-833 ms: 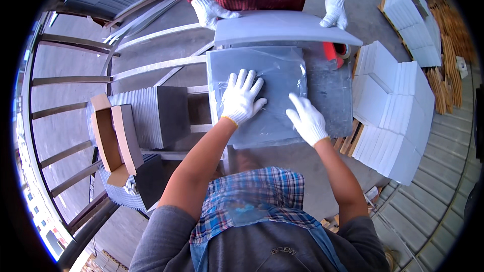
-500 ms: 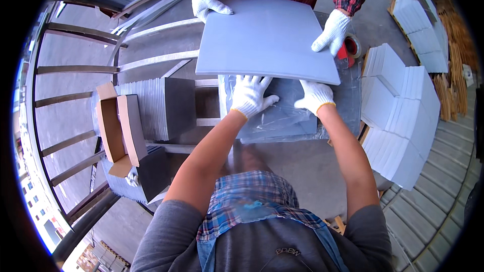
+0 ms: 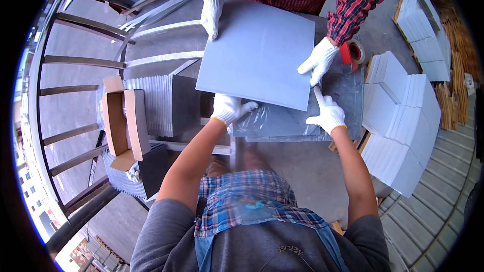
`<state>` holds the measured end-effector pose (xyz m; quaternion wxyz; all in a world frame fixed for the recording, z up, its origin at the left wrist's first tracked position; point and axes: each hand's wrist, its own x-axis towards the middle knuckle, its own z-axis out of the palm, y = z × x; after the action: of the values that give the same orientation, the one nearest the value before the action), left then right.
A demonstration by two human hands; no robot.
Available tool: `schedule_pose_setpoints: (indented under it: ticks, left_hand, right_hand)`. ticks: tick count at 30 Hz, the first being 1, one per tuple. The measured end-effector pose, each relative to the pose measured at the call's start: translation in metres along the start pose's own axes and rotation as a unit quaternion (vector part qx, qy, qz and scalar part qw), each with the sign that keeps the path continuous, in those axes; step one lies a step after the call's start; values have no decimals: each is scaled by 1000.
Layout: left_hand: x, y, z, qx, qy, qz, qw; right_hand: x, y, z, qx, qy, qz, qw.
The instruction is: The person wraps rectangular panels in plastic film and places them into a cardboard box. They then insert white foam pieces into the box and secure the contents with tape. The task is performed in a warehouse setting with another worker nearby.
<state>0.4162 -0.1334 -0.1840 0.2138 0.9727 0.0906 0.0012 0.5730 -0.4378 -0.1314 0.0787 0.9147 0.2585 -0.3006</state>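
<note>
A stiff grey sheet (image 3: 257, 53) lies tilted over clear plastic film (image 3: 282, 123) on the work surface. A co-worker in a red-and-black checked shirt holds it by its far left edge with one white-gloved hand (image 3: 212, 15) and by its right edge with the other (image 3: 318, 61). My left hand (image 3: 229, 108), in a white glove, reaches under the sheet's near left corner; its thumb is stretched out over the film and its fingers are hidden. My right hand (image 3: 327, 114), also gloved, rests open by the sheet's right edge, index finger and thumb apart, below the co-worker's hand.
A red tape dispenser (image 3: 351, 54) lies at the far right of the surface. An open cardboard box (image 3: 116, 126) sits on stacked grey sheets (image 3: 184, 106) at left, beside a metal frame (image 3: 85, 60). White stacks (image 3: 398, 116) stand at right.
The grey sheet has turned and shifted left and nearer. My left hand has moved left, with its fingers now under the sheet; my right hand has come out beside its right edge.
</note>
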Motion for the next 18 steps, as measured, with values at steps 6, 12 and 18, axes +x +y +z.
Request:
schedule_pose_setpoints:
  ticks: [6,12,18]
  left_hand:
    - [-34,-35,43,-31,46,-92,994]
    - [-63,-72,113,-300,73,-164,937]
    - [-52,-36,52,-564,29,-234,791]
  right_hand:
    - [-6,14,23,118,53,-30,991]
    - [-15,25,61,213,109,-58,969]
    - [-20,51,96,402,66,-22,913]
